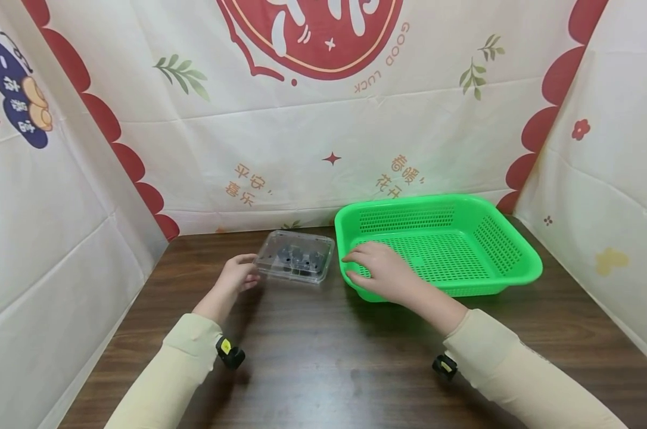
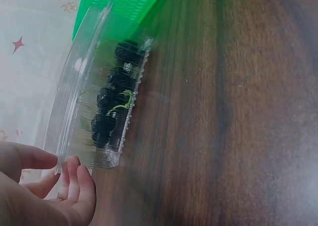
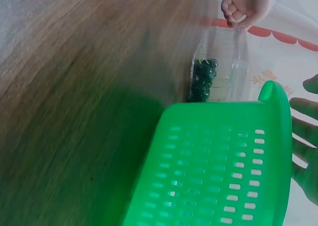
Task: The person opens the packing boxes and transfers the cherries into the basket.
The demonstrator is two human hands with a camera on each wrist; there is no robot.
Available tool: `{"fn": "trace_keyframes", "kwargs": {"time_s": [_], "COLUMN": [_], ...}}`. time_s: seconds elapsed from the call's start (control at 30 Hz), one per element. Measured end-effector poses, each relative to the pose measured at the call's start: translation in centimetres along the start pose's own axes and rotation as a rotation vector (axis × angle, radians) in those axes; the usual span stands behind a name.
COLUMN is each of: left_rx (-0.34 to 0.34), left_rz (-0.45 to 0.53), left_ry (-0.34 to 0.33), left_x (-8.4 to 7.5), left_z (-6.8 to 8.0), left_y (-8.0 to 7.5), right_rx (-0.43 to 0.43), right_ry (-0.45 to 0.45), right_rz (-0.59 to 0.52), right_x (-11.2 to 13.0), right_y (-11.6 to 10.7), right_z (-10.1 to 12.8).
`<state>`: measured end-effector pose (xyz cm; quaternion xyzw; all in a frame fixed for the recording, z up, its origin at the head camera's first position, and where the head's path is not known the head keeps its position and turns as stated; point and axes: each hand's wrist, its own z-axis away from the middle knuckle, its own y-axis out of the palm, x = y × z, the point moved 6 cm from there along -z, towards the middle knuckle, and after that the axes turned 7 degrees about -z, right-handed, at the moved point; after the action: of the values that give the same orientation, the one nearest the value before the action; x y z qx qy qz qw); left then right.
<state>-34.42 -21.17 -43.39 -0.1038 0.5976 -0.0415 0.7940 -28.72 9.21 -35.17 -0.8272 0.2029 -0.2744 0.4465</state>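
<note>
A clear plastic clamshell box [image 1: 295, 256] rests on the table beside the basket, its lid down. Inside it are dark, lumpy pieces that look like berries [image 2: 104, 116], with thin green stems among them. At the box's left end my left hand [image 1: 236, 279] pinches the rim between thumb and fingers, as the left wrist view shows. My right hand [image 1: 385, 271] hovers at the near left corner of a green plastic basket [image 1: 522, 271], fingers spread and slightly bent, holding nothing. Whether its fingertips touch the basket's rim I cannot tell.
The brown wooden table [image 1: 302, 357] carries the basket to the right of the box, a narrow gap between them. Behind and at both sides hangs a white printed cloth [image 1: 302, 131], close to the table's edges.
</note>
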Motion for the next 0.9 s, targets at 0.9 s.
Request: {"fn": "trace_keyframes", "kwargs": {"time_s": [0.9], "left_rx": [0.213], "left_rz": [0.118], "left_ry": [-0.110], "left_x": [-0.2], "left_z": [-0.7], "left_y": [-1.2], "right_rx": [0.132], "right_ry": [0.016], "right_rz": [0.033], "right_x": [2.0], "right_y": [2.3], "right_z": [-2.4]}}
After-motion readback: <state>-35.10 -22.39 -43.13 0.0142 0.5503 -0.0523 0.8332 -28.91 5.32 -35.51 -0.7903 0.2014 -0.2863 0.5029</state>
